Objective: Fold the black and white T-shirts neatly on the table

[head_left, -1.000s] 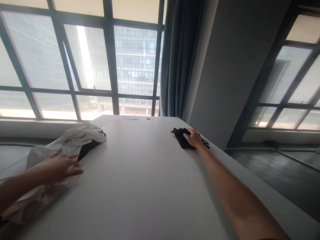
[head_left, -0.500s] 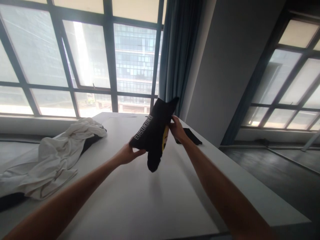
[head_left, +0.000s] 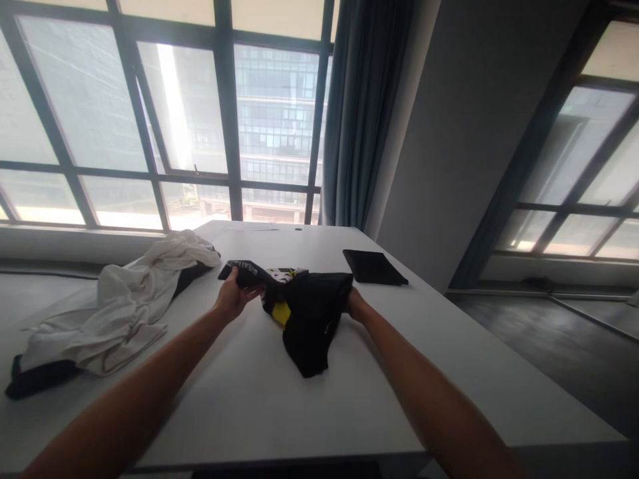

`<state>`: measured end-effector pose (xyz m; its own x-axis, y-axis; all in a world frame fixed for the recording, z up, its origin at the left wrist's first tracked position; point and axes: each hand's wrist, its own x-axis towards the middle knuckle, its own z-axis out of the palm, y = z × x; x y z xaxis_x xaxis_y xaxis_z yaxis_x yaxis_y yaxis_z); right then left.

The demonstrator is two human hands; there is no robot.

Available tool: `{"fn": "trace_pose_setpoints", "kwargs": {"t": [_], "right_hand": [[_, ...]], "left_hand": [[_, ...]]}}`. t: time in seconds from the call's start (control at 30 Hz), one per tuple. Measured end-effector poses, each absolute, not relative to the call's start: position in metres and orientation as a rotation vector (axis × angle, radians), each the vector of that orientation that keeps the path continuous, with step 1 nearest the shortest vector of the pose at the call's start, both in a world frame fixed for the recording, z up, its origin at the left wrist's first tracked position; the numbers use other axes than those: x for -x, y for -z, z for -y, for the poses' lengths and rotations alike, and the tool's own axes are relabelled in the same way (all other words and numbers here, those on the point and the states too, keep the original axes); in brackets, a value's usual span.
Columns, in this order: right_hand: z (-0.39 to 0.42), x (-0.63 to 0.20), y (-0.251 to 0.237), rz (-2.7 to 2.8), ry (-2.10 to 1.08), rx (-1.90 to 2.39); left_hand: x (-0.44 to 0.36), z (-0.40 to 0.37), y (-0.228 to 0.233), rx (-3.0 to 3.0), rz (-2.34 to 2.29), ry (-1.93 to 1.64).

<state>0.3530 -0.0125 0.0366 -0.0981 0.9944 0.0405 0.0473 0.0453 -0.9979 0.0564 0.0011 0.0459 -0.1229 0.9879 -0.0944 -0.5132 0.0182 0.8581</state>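
From the head view we've got daylight pouring through tall windows (head_left: 277,120), a blue curtain (head_left: 357,120), and before them our white desk (head_left: 219,399). Over its middle, here's the black garment (head_left: 314,299), bunched, yellow patch showing! Our left hand (head_left: 234,299) grips its lettered end, thumb on top; our right hand (head_left: 355,305) has the opposite side, fingertips hidden behind cloth. Does the drooping part touch the desk? We can't tell. Along the left edge sprawls a crumpled white cloth (head_left: 124,299); by the right edge lies a flat black piece (head_left: 375,267).
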Motion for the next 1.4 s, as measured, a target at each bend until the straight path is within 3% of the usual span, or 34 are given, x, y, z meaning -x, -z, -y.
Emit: {"fn": "trace_pose_setpoints", "kwargs": {"t": [0.2,0.3,0.4,0.6,0.73,0.9,1.03,1.13,1.3,1.4], "right_hand": [[0.012,-0.361,-0.023,1.185,-1.348,1.426],[0.010,-0.343,-0.008,1.402,-1.113,1.457],[0.003,-0.332,0.006,1.522,-0.851,1.430],[-0.013,-0.353,0.006,1.591,-0.372,1.416],[-0.017,-0.380,0.000,1.533,-0.195,1.487],[-0.017,-0.398,-0.005,1.505,-0.089,1.587],[-0.013,-0.396,-0.009,1.589,-0.098,1.689],[-0.010,-0.393,-0.005,1.835,-0.101,1.594],[-0.008,-0.385,0.005,2.190,-0.264,1.382],[-0.008,-0.380,0.003,2.118,-0.240,1.453]], "left_hand": [[-0.024,-0.007,-0.027,-1.575,-1.613,-1.536],[-0.030,-0.004,-0.010,-2.320,-1.751,-1.111],[-0.042,-0.003,-0.002,-2.566,-1.676,-0.590],[-0.042,-0.001,-0.016,-2.573,-1.608,-0.416],[-0.035,0.004,-0.032,-2.508,-1.599,-0.539],[-0.025,0.006,-0.054,-2.135,-1.676,-1.248],[-0.026,0.017,-0.064,-2.255,-1.303,-1.614],[-0.039,0.029,-0.061,-2.396,-1.072,-1.354],[-0.060,0.048,-0.056,-2.381,-1.166,-0.816],[-0.063,0.057,-0.061,-2.207,-0.837,-0.358]]}}
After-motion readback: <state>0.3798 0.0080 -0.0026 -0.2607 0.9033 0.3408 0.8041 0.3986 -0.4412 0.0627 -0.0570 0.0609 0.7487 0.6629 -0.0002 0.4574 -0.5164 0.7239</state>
